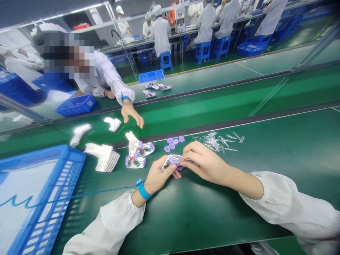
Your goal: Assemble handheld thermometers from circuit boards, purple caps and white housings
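My left hand (158, 176) grips a small white and purple device half-shell (172, 161) from below, low over the green table. My right hand (203, 160) pinches at the shell's right end, fingertips touching it; whether it holds a small part there I cannot tell. Small purple pieces (173, 142) lie just beyond the shell. A scatter of thin clear plastic strips (217, 140) lies beyond my right hand. Two more open shells with wiring (139, 154) rest to the left of my left hand. A blue wrist strap (143, 191) with a coiled cord circles my left wrist.
A blue crate (39, 198) fills the near left. White housings (103, 156) lie stacked beside it, with others (113, 124) on the conveyor belt. A co-worker's hand (131, 113) reaches over the belt from the far side. More blue bins and seated people stand behind.
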Demonstrator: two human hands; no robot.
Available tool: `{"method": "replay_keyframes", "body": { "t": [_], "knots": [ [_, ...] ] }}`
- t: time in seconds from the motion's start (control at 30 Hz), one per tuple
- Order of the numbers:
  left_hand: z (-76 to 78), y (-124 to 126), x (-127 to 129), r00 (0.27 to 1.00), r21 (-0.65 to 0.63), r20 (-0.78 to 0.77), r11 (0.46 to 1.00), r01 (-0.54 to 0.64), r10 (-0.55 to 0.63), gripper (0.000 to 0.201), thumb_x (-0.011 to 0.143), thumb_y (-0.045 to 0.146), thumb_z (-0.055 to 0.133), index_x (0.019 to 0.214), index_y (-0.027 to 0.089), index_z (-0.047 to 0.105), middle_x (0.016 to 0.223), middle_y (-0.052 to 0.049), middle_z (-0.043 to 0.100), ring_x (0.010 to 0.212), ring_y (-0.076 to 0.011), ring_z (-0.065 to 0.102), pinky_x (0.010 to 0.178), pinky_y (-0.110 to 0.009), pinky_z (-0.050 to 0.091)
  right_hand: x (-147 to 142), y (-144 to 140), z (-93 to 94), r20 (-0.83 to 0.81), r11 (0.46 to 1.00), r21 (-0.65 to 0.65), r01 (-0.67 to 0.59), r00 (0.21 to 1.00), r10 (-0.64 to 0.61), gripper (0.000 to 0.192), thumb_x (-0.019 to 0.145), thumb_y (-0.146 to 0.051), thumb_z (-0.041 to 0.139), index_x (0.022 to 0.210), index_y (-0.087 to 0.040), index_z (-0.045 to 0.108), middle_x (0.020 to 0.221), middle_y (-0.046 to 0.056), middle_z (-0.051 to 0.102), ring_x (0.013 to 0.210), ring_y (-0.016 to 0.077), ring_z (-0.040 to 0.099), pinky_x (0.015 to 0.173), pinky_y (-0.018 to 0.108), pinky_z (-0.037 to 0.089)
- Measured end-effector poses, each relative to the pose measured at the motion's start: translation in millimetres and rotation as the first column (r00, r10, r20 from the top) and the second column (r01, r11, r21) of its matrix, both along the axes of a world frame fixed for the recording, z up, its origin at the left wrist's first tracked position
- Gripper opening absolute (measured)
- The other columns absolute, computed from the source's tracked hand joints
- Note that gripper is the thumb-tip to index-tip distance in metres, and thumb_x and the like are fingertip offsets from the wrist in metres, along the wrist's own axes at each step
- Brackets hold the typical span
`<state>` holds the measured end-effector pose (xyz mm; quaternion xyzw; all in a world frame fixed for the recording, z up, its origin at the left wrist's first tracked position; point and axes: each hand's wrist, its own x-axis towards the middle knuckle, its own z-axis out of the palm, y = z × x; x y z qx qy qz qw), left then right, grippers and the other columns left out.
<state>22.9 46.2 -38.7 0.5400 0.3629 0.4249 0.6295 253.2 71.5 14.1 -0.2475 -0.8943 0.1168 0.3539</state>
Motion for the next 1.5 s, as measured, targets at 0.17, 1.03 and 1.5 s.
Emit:
{"method": "replay_keyframes", "body": {
  "t": [0.17,1.03,1.5],
  "knots": [
    [-3.8,0,-2,0.996,0.019,-0.073,0.999,0.048,-0.046,0.054,0.096,0.061,0.075,0.113,0.011,0.069,0.068,-0.006,0.077,0.058,-0.0177,0.074,0.060,-0.026,0.061,2,1,8.7,0.033,0.998,-0.067,-0.018,0.999,0.021,0.016,0.112,-0.019,0.049,0.101,-0.019,0.060,0.099,0.008,0.065,0.093,0.0217,0.059,0.082,0.036,0.052],
    [-19.9,5,2,0.968,-0.061,-0.157,0.980,0.189,-0.197,0.053,0.101,0.063,0.065,0.112,0.011,0.071,0.078,-0.009,0.077,0.069,-0.0183,0.075,0.068,-0.028,0.060,108,79,23.3,0.786,0.758,0.003,0.652,0.468,-0.405,0.025,0.091,-0.005,0.050,0.103,-0.016,0.069,0.104,0.011,0.069,0.084,0.0229,0.067,0.070,0.033,0.046],
    [-12.8,-9,-20,0.936,-0.027,-0.212,0.959,0.284,-0.283,0.054,0.096,0.064,0.070,0.125,0.020,0.071,0.088,-0.006,0.077,0.067,-0.0156,0.075,0.066,-0.026,0.062,-92,105,5.9,0.556,0.975,-0.055,-0.215,0.805,0.208,0.029,0.099,-0.009,0.047,0.109,-0.018,0.074,0.104,0.011,0.073,0.095,0.0268,0.071,0.080,0.040,0.059]
  ]
}}
